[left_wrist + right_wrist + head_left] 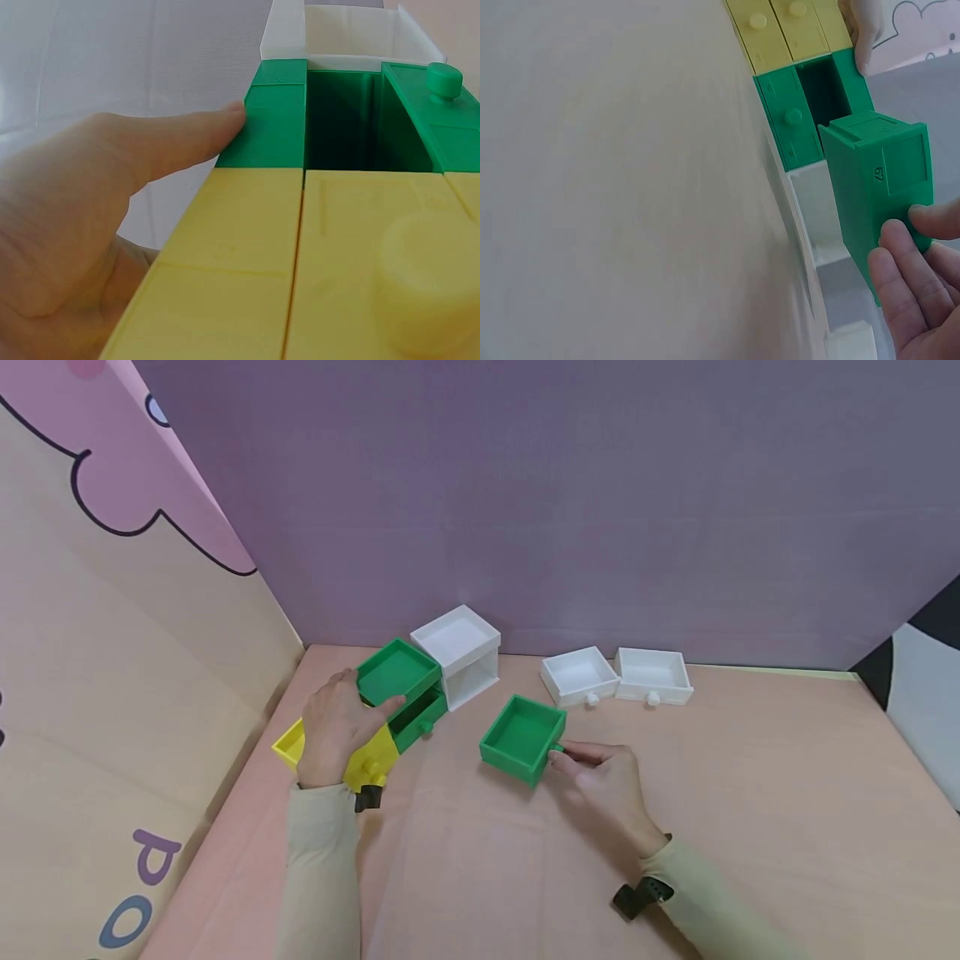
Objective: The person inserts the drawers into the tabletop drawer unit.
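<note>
Obscured and cropped
Head view: the left hand [333,722] covers part of the yellow box-shaped plastic cabinet [381,753]. Left-wrist view: the lower edge crops this cabinet. Right-wrist view: the right hand [919,289], itself cropped, largely hides the knob [557,747] of the green rectangular plastic drawer [859,187].

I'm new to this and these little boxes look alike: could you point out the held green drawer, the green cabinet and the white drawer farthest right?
Held green drawer [521,731]: head view, inside floor.
Green cabinet [398,671]: head view, top panel.
White drawer farthest right [651,670]: head view, inside floor.
</note>
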`<state>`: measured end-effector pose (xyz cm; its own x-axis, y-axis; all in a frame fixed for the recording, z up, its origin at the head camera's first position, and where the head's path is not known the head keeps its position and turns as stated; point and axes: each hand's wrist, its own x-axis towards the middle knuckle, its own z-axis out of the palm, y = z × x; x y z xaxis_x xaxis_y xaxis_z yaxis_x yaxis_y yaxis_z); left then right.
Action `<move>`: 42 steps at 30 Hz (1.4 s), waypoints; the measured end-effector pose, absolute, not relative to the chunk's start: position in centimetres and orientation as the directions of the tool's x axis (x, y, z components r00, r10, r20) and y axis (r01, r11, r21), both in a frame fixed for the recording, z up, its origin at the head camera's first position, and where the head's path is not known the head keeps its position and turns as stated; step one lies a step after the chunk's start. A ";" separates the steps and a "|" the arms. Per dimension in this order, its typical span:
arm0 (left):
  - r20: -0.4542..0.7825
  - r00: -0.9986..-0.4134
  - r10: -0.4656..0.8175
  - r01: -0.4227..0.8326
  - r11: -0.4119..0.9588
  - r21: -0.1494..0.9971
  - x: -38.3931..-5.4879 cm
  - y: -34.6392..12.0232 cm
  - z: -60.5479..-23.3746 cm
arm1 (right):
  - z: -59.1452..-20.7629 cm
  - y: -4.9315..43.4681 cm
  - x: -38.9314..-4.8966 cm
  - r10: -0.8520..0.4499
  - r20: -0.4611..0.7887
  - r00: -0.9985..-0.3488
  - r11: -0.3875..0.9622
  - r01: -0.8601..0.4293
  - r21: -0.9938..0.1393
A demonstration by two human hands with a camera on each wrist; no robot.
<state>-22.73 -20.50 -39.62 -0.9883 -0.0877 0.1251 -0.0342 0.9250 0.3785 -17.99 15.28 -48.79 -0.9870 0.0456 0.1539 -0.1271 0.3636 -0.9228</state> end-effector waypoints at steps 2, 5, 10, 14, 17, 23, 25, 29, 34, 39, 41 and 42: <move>0.128 -0.988 -0.088 -0.033 0.924 0.380 -22.7 -20.5 -39.6 | -48.8 14.8 -18.0 0.043 0.159 -0.986 0.356 -0.133 -0.925; 0.132 -0.987 -0.090 -0.032 0.922 0.385 -22.8 -20.4 -39.6 | -48.8 14.1 -18.1 0.049 0.162 -0.986 0.334 -0.137 -0.933; 0.133 -0.987 -0.088 -0.031 0.923 0.384 -22.7 -20.4 -39.6 | -48.9 12.9 -18.3 0.056 0.164 -0.985 0.324 -0.137 -0.936; 0.130 -0.988 -0.086 -0.031 0.926 0.376 -22.6 -20.4 -39.4 | -49.0 12.1 -18.5 0.048 0.163 -0.986 0.306 -0.140 -0.942; 0.128 -0.988 -0.087 -0.034 0.927 0.373 -22.6 -20.4 -39.4 | -49.0 11.3 -18.6 0.034 0.164 -0.986 0.292 -0.147 -0.945; 0.127 -0.988 -0.086 -0.034 0.929 0.368 -22.6 -20.4 -39.4 | -48.6 9.5 -18.9 0.024 0.159 -0.987 0.290 -0.145 -0.946; 0.128 -0.988 -0.085 -0.033 0.931 0.365 -22.6 -20.5 -39.4 | -48.5 8.9 -19.2 0.035 0.151 -0.988 0.277 -0.135 -0.951; 0.118 -0.989 -0.088 -0.040 0.932 0.359 -22.6 -20.5 -39.5 | -48.7 7.8 -19.7 0.047 0.135 -0.990 0.253 -0.119 -0.960; 0.116 -0.988 -0.100 -0.050 0.926 0.375 -22.7 -20.2 -39.6 | -48.9 6.6 -20.0 0.074 0.148 -0.986 0.246 -0.126 -0.961; 0.116 -0.985 -0.129 -0.073 0.913 0.401 -22.8 -20.1 -39.7 | -48.9 5.4 -19.9 0.088 0.184 -0.979 0.238 -0.159 -0.958; 0.114 -0.983 -0.142 -0.084 0.910 0.405 -22.8 -20.1 -39.7 | -48.9 4.9 -19.9 0.089 0.193 -0.977 0.233 -0.168 -0.958; 0.114 -0.983 -0.144 -0.087 0.910 0.406 -22.8 -20.1 -39.7 | -48.9 4.6 -20.0 0.090 0.198 -0.976 0.233 -0.173 -0.957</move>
